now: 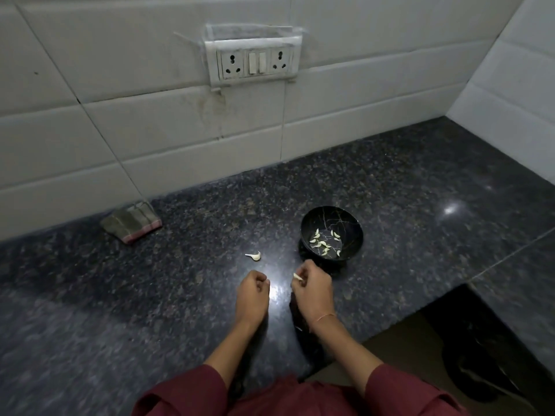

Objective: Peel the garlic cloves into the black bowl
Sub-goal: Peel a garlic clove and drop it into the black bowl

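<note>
The work surface is a dark speckled stone countertop (390,190), polished, with bright glare spots at centre and right. It meets a tiled wall at the rear and right. Three items lie directly on it. A black bowl (348,219) stands upright right of centre. One unpeeled garlic clove (255,256) lies near the bowl, to its left, not touching it. A folded cloth (132,222) lies at the far left, against the wall.

Bowl (332,235) holds cloves (326,243); a lone clove (254,256) lies left of it.
</note>
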